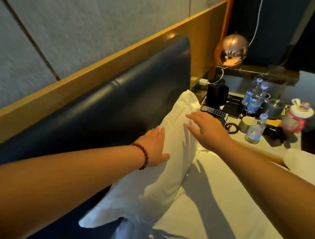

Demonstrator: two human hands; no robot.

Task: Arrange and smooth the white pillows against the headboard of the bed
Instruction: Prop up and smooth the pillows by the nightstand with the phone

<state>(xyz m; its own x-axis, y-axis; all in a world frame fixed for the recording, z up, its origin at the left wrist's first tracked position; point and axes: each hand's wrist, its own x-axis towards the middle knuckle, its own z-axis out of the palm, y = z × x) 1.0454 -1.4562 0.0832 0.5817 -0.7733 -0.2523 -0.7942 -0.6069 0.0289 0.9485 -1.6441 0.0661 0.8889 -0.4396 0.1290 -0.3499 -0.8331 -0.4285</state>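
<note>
Against the headboard (117,103), left hand (154,149) and right hand (209,129) lay straight fingers (193,118) on the pillow (150,187) near bottles (253,99).

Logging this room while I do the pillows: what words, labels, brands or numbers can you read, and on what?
No text here is readable.
Two water bottles: blue labels, print too blurred.
Small bottle: pictured label, lettering too blurred.
Remote control: button marks too small.
Decorated jar: nothing legible.
</note>
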